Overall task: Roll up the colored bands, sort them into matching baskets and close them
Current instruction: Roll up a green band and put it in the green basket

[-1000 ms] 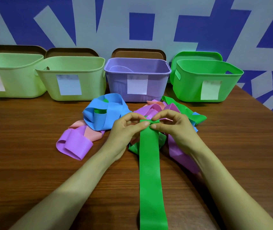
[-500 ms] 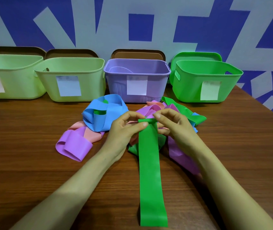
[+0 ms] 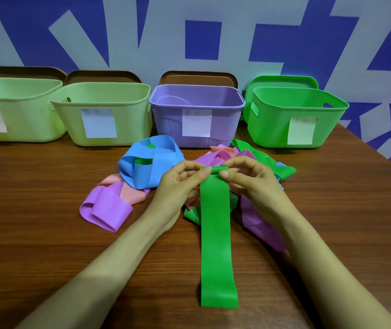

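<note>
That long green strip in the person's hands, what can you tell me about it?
The green band is a wide, flat, bright green strip that looks smooth and rubbery. It lies lengthwise on the wooden table, its square near end flat. Its far end is curled into a small roll, pinched by the left hand and the right hand, over a pile of other bands.
</note>
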